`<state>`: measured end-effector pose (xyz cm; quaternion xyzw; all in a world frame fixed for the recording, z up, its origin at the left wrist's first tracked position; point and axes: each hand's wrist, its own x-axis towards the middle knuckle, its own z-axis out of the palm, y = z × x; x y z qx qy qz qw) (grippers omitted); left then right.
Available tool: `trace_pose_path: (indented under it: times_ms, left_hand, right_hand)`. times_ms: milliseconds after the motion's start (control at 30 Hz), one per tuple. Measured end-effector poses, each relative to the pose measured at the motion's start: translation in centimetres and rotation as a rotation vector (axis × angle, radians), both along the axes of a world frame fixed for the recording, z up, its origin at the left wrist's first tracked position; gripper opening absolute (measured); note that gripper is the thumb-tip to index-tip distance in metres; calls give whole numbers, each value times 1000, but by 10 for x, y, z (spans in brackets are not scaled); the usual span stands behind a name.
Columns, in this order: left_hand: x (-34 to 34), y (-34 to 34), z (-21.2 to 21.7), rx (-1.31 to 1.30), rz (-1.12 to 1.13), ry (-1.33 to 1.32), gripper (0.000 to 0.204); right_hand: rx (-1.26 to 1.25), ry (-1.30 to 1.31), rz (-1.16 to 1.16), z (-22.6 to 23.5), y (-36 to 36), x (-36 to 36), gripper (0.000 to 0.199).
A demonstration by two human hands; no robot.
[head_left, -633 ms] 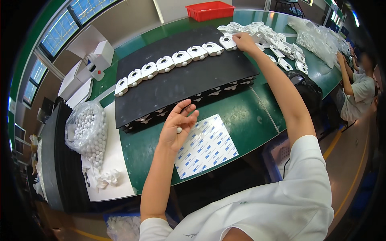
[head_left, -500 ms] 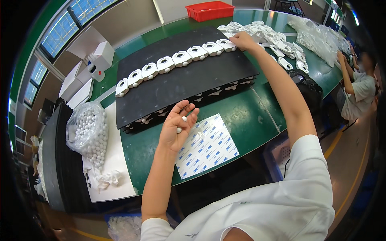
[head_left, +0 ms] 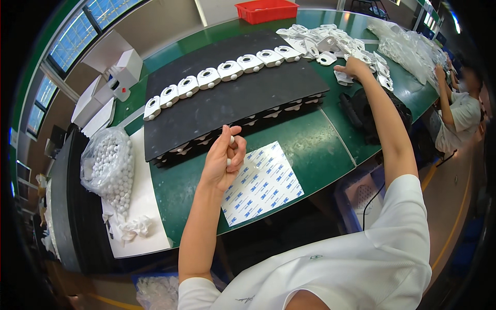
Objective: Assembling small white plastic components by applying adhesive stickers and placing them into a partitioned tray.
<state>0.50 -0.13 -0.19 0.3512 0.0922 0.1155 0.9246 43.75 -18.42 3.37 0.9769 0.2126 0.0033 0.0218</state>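
L hand (head_left: 223, 161) curled on 2 small white balls (head_left: 231, 139); R hand (head_left: 355, 68) at pile of white parts (head_left: 338, 44)

L hand: raised over nr edge of the black sheet stack, fingers bent in. One ball btwn fingers, other lower, agst palm. R hand: arm stretched out to nr side of pile, fingers pointing L. Loose white part (head_left: 342, 78) right under the fingers; can't tell if gripped or only touched.

Row of 8 white parts (head_left: 229, 74) runs diag. across top of black sheet stack (head_left: 243, 103), nr L to far R, each w/ a round dark-centred ring; small white balls show along row's nr side. More white parts poke out btwn layers at stack's nr edge. Stack is on green table (head_left: 325, 150); pile sits on same table, just past stack's far R corner.

Nr table edge, in front of stack: white sheet w/ blue print (head_left: 262, 183), partly behind L hand/wrist. L of that: clear bag of white balls (head_left: 108, 163) on white board (head_left: 151, 204), balls spilling toward crumpled white film (head_left: 135, 228). Far L: white bottle (head_left: 121, 92) nr white boxes (head_left: 130, 67). Far edge: red bin (head_left: 266, 12). R side: clear plastic bags (head_left: 405, 46) past pile; black object (head_left: 356, 111) next to R forearm, kind unclear. Co-worker (head_left: 465, 111) at far R, arms twd bags.
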Motion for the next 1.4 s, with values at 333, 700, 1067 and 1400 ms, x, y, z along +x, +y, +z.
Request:
trace_pose_path:
  times_ms: [333,700,1067,1400]
  left_hand:
    - [-4,0,-1,-58,133,-5,40]
    - [-7,1,6,2,219,-108,23]
    - [-3,5,0,-33,250,-59,17]
    - [-2,4,0,-12,249,-41,21]
  right_hand:
    - [97,-229,108,17,-18,-25,40]
    - [1245,550,662,7,-2,-231,15]
    - [1120,978,631,-49,19,-337,13]
    - [1095,858,694,-52,20,-337,12]
